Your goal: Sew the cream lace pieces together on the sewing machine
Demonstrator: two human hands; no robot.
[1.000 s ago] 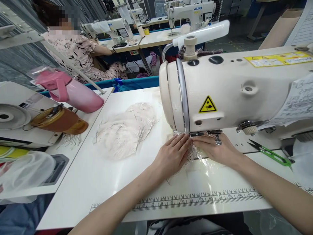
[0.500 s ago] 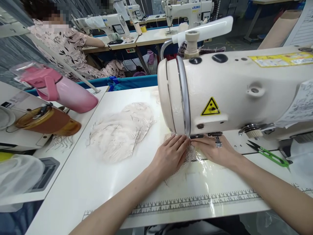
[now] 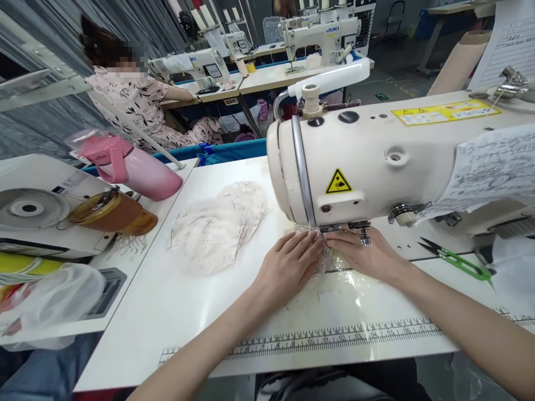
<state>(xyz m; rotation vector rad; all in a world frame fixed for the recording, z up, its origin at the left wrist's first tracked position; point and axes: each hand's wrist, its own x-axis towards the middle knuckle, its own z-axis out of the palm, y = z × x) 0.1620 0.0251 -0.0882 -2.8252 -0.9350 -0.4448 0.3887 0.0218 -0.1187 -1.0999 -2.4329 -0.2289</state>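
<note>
Bright, even workshop light, sharp at the centre.
Glare shines off the glossy white table (image 3: 355,289) at lower centre and the sewing machine (image 3: 376,161) body; shadows stay soft. Straight lines bow toward the frame edges, and the far upper background looks slightly soft.

- Left hand (image 3: 290,262): bare, no glove; no ring, watch or band shows on the fingers or wrist.
- Left forearm: bare along its whole visible length, from the wrist to the near edge of the view; no sleeve or cuff in view.
- Right hand (image 3: 363,253): bare, no glove; the backs of the fingers show no ring, though the fingertips are partly hidden at the far side.
- Right forearm: bare from wrist to the near right edge of the view; no sleeve, cuff or bracelet visible.
- Fingernails: short where visible on the left hand; any polish cannot be told.
</note>
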